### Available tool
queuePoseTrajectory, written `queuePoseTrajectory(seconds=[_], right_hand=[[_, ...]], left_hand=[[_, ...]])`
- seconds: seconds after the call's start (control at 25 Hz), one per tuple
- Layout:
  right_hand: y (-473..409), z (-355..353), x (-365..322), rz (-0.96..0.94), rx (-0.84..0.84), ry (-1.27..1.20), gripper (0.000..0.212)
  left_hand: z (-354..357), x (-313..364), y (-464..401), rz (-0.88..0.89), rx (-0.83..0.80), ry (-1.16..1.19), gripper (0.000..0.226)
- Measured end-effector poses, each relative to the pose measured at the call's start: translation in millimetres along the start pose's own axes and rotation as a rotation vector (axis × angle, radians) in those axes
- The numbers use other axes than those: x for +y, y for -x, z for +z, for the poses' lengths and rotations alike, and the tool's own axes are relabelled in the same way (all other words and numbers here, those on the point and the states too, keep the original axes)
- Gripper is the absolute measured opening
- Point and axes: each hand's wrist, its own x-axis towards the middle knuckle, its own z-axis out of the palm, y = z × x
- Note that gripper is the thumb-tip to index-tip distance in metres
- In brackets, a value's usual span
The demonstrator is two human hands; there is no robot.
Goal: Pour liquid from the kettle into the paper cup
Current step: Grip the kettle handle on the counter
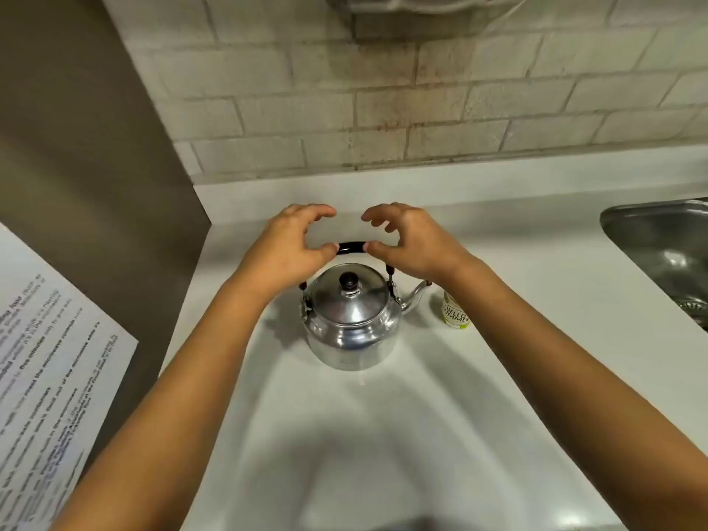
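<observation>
A shiny metal kettle (350,323) stands on the white counter (383,435), lid on, black knob on top, spout pointing right. Its black handle (351,247) arches upright above the lid. A small paper cup (456,312) with green lettering stands just right of the spout tip. My left hand (295,243) hovers at the left end of the handle, fingers curled and apart, thumb tip by the handle. My right hand (410,241) mirrors it at the right end, thumb tip touching or nearly touching the handle. Neither hand is closed around it.
A steel sink (666,247) is set into the counter at the right. A tiled wall (383,109) rises behind. A brown panel (76,166) and a printed notice sheet (49,369) stand at the left.
</observation>
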Motion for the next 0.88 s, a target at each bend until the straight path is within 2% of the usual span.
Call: queuePoseTrajectory(seconds=[0.2, 0.36, 0.52, 0.72, 0.88], right_hand=[[1.5, 18.6, 14.5, -0.019, -0.055, 0.007, 0.039], [1.6, 26.4, 22.3, -0.016, 0.002, -0.068, 0.027], [1.8, 30.1, 24.3, -0.008, 0.006, -0.114, 0.024], [4.6, 35.6, 25.9, -0.02, 0.05, -0.152, 0.026], [8.7, 41.4, 26.7, -0.011, 0.106, -0.204, 0.025]], left_hand=[[23.1, -15.4, 10.0, -0.083, 0.044, 0.138, 0.039], [37.3, -18.6, 10.6, -0.134, 0.15, 0.312, 0.023], [47.3, -19.3, 7.5, -0.147, 0.154, 0.364, 0.01], [53.4, -20.2, 5.1, -0.137, 0.191, 0.34, 0.02], [55.4, -19.4, -0.5, -0.203, 0.202, 0.414, 0.023]])
